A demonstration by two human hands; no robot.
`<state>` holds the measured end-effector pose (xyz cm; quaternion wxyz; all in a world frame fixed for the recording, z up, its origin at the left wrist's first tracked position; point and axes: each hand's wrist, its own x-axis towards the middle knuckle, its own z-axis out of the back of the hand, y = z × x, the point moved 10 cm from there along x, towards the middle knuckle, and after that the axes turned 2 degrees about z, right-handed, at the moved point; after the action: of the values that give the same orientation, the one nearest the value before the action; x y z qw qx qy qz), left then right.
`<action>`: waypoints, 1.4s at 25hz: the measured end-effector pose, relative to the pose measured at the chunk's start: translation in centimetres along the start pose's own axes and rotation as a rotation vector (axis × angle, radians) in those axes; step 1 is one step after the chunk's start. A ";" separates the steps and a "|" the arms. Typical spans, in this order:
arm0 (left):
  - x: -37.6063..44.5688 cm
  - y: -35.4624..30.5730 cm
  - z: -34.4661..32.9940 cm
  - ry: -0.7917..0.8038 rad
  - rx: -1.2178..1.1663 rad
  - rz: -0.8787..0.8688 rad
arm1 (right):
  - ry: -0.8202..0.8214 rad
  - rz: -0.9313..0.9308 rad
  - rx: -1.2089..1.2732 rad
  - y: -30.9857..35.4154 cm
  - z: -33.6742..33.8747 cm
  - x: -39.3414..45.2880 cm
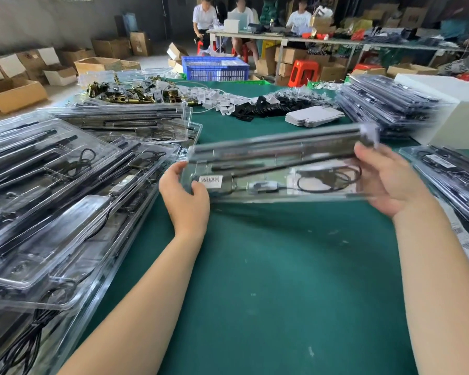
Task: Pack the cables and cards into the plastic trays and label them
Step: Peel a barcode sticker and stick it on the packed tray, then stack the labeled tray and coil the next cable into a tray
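Left hand [186, 196] and right hand [387, 182] each grip one end of a filled tray [276, 169], held above the desk [255, 266] centre. Its barcode label [210, 180] is on. Packing looks complete; next, probably stacking it on the right-edge pile [455, 180], squarely.

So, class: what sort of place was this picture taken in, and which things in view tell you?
Probably a small packing workshop or warehouse: stacks of filled plastic trays on a green table, open cardboard boxes along the floor, and a blue crate behind.
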<state>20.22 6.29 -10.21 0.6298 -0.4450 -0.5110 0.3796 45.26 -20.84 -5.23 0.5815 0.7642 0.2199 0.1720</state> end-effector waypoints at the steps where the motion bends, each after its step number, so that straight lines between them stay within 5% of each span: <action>1: -0.1 0.0 0.1 -0.013 -0.088 0.008 | -0.014 0.181 0.002 2.8 -0.8 -0.5; 5: -1.3 2.5 -4.2 0.286 -0.621 0.419 | -0.005 0.894 -0.602 8.9 -7.9 -5.5; 9: -2.5 3.1 -6.4 0.438 -0.782 0.634 | 0.044 1.172 -1.295 3.9 -15.4 -8.2; 13: -2.6 3.9 -6.5 0.518 -0.741 0.765 | 0.481 0.930 -1.395 -3.0 -18.7 -7.4; 16: -2.8 4.2 -6.2 0.504 -0.682 0.751 | 0.622 0.405 -1.096 -6.3 -17.0 -5.1; 19: -3.0 3.8 -6.2 0.507 -0.643 0.715 | 0.228 0.274 -0.944 -6.0 -12.9 -1.9; 21: -3.0 3.8 -6.3 0.541 -0.624 0.702 | -0.022 -0.040 -0.730 -7.8 -8.7 -0.8; 23: -2.9 3.4 -6.6 0.623 -0.630 0.690 | -0.018 -0.344 -0.254 -10.7 -8.1 -1.3; 26: -3.7 2.0 -7.1 0.739 -0.587 0.609 | 0.051 -0.384 -0.018 -9.4 -8.6 -1.8; 28: -4.4 1.3 -7.4 0.793 -0.465 0.484 | 0.037 -0.185 -0.159 -4.9 -7.1 -1.4; 32: -4.6 0.8 -7.4 0.807 -0.340 0.361 | -0.219 0.445 -1.063 10.3 -0.9 -1.9; 35: -4.6 0.9 -7.4 0.809 -0.313 0.333 | -0.493 0.654 -1.648 17.3 5.4 -2.2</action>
<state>26.60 0.99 -13.03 0.6345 -0.7230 -0.1970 0.1896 48.56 -30.38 10.00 0.8949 0.1471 -0.3296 0.2624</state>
